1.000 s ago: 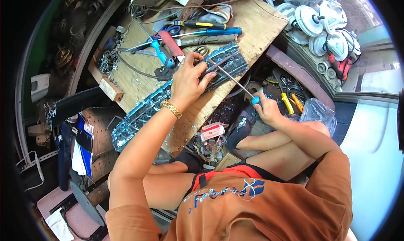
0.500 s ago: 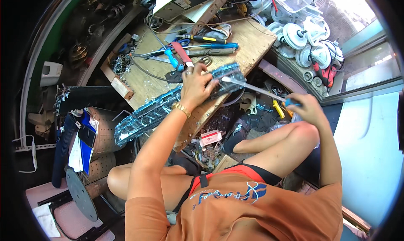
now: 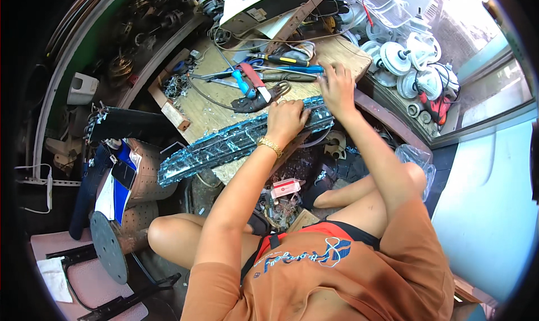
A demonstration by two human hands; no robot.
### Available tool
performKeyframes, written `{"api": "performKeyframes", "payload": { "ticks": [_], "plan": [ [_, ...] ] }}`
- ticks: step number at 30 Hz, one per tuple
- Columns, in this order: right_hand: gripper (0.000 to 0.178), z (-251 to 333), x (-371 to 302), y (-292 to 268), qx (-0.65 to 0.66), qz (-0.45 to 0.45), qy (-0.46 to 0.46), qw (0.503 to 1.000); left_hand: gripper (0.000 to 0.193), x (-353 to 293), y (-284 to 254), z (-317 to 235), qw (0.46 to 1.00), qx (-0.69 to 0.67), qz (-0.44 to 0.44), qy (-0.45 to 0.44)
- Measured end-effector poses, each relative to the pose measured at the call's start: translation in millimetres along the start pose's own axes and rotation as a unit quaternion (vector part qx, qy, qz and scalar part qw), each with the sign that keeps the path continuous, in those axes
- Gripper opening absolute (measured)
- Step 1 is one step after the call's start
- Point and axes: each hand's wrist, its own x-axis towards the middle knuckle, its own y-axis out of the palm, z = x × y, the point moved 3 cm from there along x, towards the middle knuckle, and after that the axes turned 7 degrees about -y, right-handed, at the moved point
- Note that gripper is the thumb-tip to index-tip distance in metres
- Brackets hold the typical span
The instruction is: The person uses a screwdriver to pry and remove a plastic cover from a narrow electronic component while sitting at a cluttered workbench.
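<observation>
A long dark ribbed bar (image 3: pixel 233 143) with shiny blue edging lies slantwise over the near edge of the wooden workbench (image 3: pixel 216 116). My left hand (image 3: pixel 287 120), with a gold bracelet at the wrist, has its fingers closed over the bar's right half. My right hand (image 3: pixel 338 91) is past the bar's right end, fingers apart, close to the end of a blue-handled tool (image 3: pixel 307 69); nothing shows in its grasp. Left of that tool lie a red-handled knife (image 3: pixel 254 78), a light-blue-handled tool (image 3: pixel 242 85) and a black cloth-like piece (image 3: pixel 254 103).
Small metal pieces (image 3: pixel 176 86) are heaped at the bench's left side. White round parts (image 3: pixel 396 58) crowd the right, near a red clamp (image 3: pixel 437 109). A perforated metal drum (image 3: pixel 154 166) stands at left. Scraps and a red-white box (image 3: pixel 286 188) lie below the bench.
My right hand has moved up and left from beside my knee to the bench tools. The long blue-handled screwdriver it held is no longer in it. My left hand stays on the bar.
</observation>
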Motion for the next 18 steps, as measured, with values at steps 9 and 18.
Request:
{"api": "performKeyframes", "payload": {
  "ticks": [9, 18],
  "plan": [
    [0.032, 17, -31, 23, 0.069, 0.055, 0.057, 0.994, 0.037, 6, 0, -3, 0.997, -0.038, -0.042, 0.047],
    [0.025, 34, -24, -3, 0.202, 0.174, -0.250, 0.931, 0.087, 3, -10, 35, 0.997, -0.050, -0.017, 0.057]
  ]
}}
